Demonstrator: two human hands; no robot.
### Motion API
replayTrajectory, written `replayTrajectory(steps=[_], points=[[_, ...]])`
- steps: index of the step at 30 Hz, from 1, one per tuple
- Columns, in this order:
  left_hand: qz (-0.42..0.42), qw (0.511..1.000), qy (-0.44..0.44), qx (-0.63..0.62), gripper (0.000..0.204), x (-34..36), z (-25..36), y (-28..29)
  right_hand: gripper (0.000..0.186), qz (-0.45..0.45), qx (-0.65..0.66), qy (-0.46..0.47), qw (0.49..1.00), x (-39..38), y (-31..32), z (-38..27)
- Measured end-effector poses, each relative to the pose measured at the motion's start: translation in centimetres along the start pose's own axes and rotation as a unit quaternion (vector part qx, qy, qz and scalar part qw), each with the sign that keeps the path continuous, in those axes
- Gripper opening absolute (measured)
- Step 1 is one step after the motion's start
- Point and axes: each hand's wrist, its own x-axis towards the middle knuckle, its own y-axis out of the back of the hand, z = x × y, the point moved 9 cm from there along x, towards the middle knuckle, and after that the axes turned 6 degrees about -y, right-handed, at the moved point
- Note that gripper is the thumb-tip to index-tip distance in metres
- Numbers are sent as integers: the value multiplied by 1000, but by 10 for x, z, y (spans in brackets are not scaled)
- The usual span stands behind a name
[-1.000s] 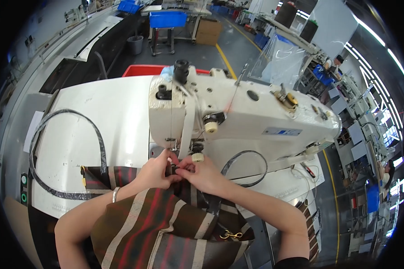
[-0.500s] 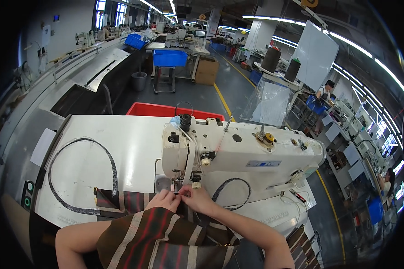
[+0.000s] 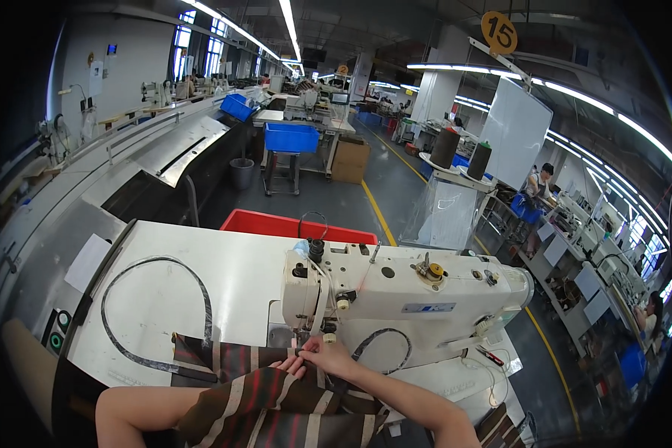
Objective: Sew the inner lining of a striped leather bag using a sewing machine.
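Both hands pinch the striped fabric (image 3: 276,388) under the sewing machine (image 3: 403,299) needle at the table's near edge: right hand (image 3: 328,357), left hand (image 3: 290,366). A round yellow sign (image 3: 498,32) hangs overhead.

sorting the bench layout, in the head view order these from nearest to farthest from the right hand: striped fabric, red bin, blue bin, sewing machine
From the right hand:
1. Striped fabric, right under the hand.
2. Sewing machine, just above and to the right of it.
3. Red bin, behind the table's far edge.
4. Blue bin, on a stand farther down the aisle.
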Motion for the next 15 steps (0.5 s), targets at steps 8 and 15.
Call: replayTrajectory(steps=[8,15], points=[[-131,986,-11,100,70,5,-6,30,33,6,-70,15,997,-2,0,-4],[-210,792,86,-566,70,-4,-63,105,32,8,-97,35,995,-3,-1,-5]])
